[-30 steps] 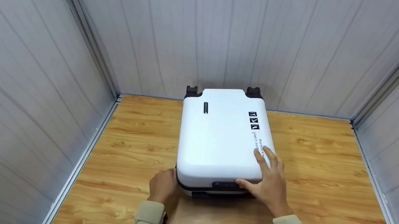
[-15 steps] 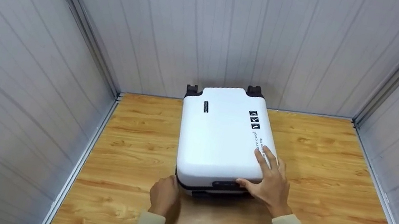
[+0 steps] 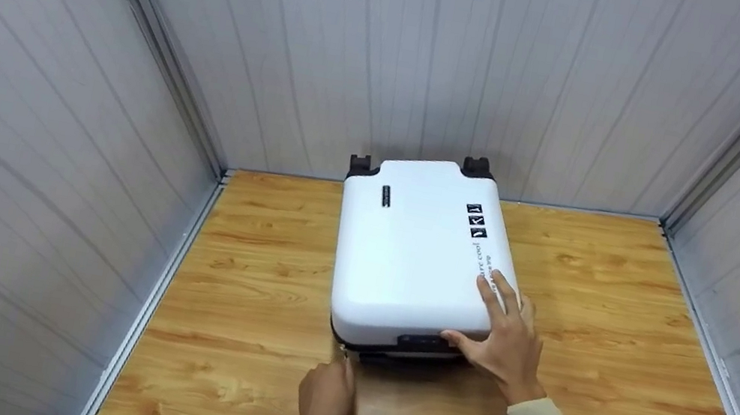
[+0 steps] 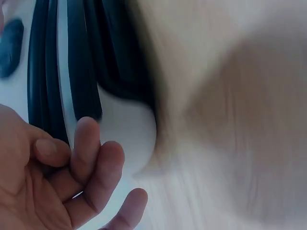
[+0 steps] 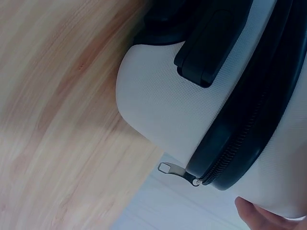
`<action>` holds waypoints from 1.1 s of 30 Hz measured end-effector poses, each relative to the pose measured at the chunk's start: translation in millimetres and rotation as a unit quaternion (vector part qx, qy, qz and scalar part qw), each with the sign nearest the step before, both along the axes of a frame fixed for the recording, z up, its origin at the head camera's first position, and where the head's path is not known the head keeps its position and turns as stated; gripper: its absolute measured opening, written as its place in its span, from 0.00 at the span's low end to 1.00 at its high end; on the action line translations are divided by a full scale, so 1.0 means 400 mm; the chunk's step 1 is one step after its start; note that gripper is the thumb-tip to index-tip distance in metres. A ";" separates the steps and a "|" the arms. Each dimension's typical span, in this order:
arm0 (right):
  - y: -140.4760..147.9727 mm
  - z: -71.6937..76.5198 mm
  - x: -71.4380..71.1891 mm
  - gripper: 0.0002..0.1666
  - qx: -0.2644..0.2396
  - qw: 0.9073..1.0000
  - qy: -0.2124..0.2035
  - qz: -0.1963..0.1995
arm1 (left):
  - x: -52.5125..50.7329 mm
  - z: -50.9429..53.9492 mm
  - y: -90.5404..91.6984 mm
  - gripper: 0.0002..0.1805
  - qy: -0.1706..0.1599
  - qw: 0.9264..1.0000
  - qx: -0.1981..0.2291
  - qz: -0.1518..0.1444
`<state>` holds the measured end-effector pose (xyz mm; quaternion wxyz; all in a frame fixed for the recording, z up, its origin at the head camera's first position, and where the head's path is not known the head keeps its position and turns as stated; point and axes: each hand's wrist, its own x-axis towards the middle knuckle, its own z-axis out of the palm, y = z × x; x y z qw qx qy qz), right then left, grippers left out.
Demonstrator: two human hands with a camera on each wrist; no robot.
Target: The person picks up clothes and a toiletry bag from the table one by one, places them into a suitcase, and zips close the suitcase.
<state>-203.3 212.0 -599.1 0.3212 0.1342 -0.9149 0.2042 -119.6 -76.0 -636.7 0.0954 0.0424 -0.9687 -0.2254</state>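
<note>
A white hard-shell suitcase (image 3: 416, 246) lies flat on the wooden floor, its wheels toward the back wall. At its near left corner my left hand (image 3: 327, 398) pinches a small zipper pull (image 3: 343, 350) on the dark zipper band. In the left wrist view its curled fingers (image 4: 88, 143) are close to the case's end; the pinch itself is hidden there. My right hand (image 3: 506, 342) rests with spread fingers on the near right corner, thumb at the front edge. The right wrist view shows another metal zipper pull (image 5: 175, 170) hanging loose from the zipper (image 5: 235, 148).
Grey panelled walls enclose the floor (image 3: 252, 270) at the back (image 3: 456, 63), left and right. Two black wheels, the left one (image 3: 360, 164) and the right one (image 3: 476, 166), sit close to the back wall. A black side handle (image 3: 418, 342) is on the suitcase's near end.
My left hand has moved from the suitcase's left side around to its near left corner, rightward and toward me. The right hand and the suitcase stay nearly where they were.
</note>
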 end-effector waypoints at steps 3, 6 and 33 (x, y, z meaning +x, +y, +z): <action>0.002 0.000 0.001 0.66 0.004 1.000 0.001 0.000 | 0.004 -0.002 0.016 0.29 0.000 1.000 0.007 0.002; 0.001 0.001 0.001 0.67 0.002 1.000 0.003 -0.001 | -0.003 -0.004 0.018 0.29 -0.002 1.000 0.005 0.009; -0.183 0.056 0.167 0.59 0.094 0.992 -0.082 -0.007 | -0.247 -0.010 -0.176 0.24 -0.127 0.985 0.101 0.060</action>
